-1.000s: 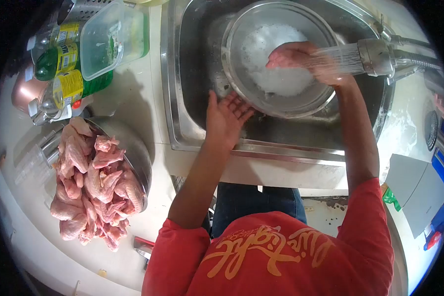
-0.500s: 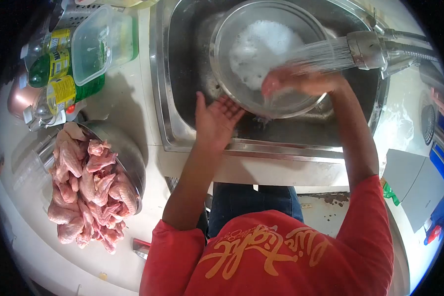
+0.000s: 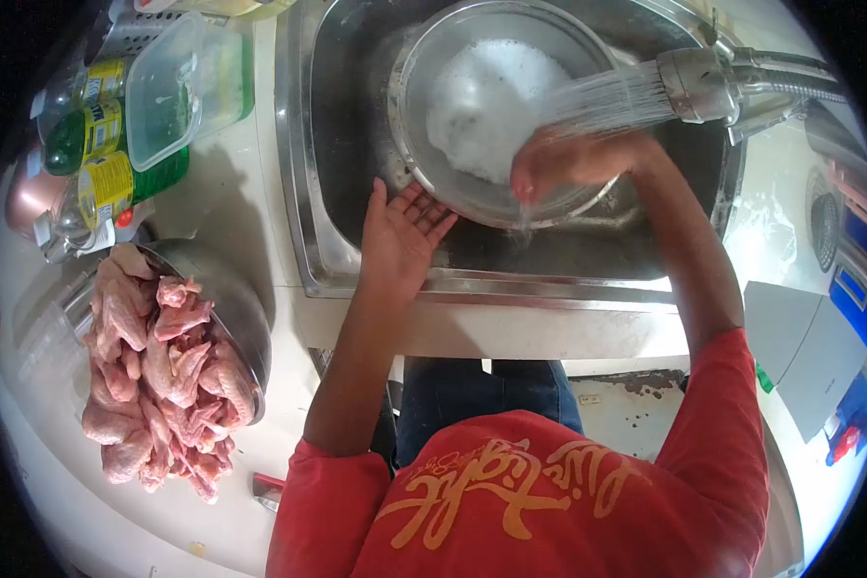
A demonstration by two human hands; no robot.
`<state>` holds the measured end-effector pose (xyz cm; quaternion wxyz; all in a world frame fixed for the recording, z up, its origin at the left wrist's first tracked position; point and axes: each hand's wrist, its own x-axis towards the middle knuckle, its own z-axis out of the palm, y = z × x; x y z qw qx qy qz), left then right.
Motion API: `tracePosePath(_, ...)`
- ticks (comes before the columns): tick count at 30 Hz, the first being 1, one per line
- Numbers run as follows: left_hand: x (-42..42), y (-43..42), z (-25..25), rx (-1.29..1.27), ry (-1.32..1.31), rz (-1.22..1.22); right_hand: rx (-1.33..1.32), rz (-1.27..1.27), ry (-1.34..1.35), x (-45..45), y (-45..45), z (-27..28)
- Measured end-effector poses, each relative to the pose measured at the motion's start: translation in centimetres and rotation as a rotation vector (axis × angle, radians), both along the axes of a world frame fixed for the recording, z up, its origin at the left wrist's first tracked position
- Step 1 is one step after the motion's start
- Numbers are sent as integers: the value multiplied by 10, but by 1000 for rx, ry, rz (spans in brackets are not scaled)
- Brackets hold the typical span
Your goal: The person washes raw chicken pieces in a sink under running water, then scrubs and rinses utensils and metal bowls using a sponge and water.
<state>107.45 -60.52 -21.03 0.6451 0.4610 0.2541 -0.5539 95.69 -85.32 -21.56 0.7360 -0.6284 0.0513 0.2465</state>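
Observation:
In the sink stands a round metal bowl [image 3: 407, 159] holding water topped with white foam [image 3: 486, 96]. My left hand [image 3: 403, 236] is open, palm up and fingers spread, its fingertips at the bowl's near left rim. Over the bowl's near right side, my right hand [image 3: 573, 166] has its fingers curled down and close together. Water runs off those fingertips; whether anything is between them is hidden. A faucet spray head [image 3: 694, 87] on the right sends a spray across the bowl and onto this hand.
Raw chicken pieces [image 3: 169, 371] fill and overhang a metal bowl [image 3: 231, 299] on the left counter. Bottles with yellow labels [image 3: 106, 183] and a clear plastic container [image 3: 169, 91] stand behind it. The steel sink rim [image 3: 453, 287] runs in front of me. Grey boxes [image 3: 795, 337] are at right.
The view has shifted slightly, so the sink and bowls sit further left. My right hand is less blurred and stays under the spray; my left hand keeps its open pose by the bowl.

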Motion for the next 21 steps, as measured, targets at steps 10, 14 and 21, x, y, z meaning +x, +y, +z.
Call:
tracePosePath(10, 2, 0, -8, -6, -160, -108, -1460, 309, -284, -41, -12, -27)
tracePosePath(14, 3, -5, -14, 27, -345, -218, -1033, 417, -4, -44, 12, -21)
tracePosePath(21, 14, -20, -5, 98, -879, -382, -1468, 288, -8, -36, 30, -85)
